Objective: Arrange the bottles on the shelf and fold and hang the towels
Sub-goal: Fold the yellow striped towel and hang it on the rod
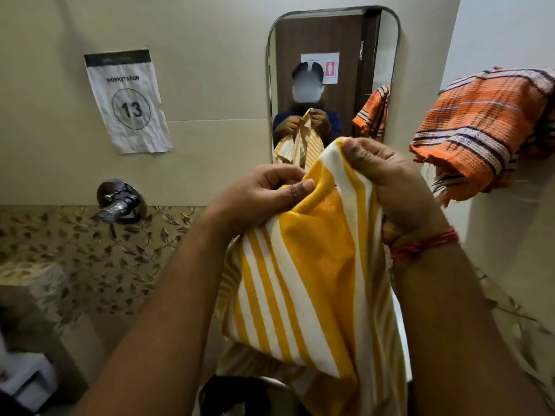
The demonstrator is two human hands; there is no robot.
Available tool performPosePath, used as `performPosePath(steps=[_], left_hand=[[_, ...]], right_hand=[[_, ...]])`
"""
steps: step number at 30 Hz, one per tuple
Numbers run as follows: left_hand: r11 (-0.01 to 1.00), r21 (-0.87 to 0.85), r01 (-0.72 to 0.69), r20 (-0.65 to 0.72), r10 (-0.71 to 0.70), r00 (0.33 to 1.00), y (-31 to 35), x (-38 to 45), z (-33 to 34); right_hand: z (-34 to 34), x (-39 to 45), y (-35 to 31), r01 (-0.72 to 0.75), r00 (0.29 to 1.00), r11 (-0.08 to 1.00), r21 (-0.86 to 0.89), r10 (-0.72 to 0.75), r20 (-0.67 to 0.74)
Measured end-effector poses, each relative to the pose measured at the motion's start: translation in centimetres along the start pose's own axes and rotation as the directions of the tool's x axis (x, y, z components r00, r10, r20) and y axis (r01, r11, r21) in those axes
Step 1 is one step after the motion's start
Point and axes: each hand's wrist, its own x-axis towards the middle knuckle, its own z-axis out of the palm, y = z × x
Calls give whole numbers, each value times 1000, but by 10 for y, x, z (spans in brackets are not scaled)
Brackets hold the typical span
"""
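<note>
A yellow-and-white striped towel [312,265] hangs in front of me, held up by both hands at its top edge. My left hand [258,199] pinches the towel's upper left part between thumb and fingers. My right hand [387,181] grips the upper right corner, with the thumb on the cloth. An orange checked towel [477,130] with dark and white stripes hangs bunched on the right wall. No bottles or shelf are in view.
A wall mirror [333,55] straight ahead reflects me holding the towel. A chrome tap [120,202] juts from the wall at left, above leaf-patterned tiles [90,250]. A "Workstation 13" paper sign [127,100] is stuck on the left wall.
</note>
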Motion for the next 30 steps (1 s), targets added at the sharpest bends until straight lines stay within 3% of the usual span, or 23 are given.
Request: performPosePath(steps=[2,5,8,14,17,22,26,28,30], left_hand=[[998,-60,-5,-73,1,997,-3,-1,-4],[922,-384,-37,-244,-62,968,-3,-5,-9],[842,-535,-60,-179,-43,983,-8,-7,-14],[838,-545,5,78,45,996,-31,-17,-38],[843,-531,89,143,-14,990,-48,-28,-43],[848,-520,104,-15,-131,991,-76,-36,-58],[880,-411,239,-79,-295,952,-95,-45,-74],[904,-353,242,-193,-323,926,-95,-41,-75],[946,-276,171,-324,-259,910,-83,-28,-70]], right_hand=[[4,4,0,-3,1000,996,-94,5,22],[9,8,0,0,999,985,-172,8,49],[15,10,-4,-5,999,984,-178,13,40],[21,13,-18,28,999,987,-160,-21,44],[15,17,-18,23,996,993,-115,-32,-81],[7,25,-16,4,949,996,-84,-31,-314],[3,33,-26,89,810,992,-91,-126,-573],[3,33,-28,92,796,968,-234,-213,-567],[11,32,-23,54,892,920,-388,-219,-395]])
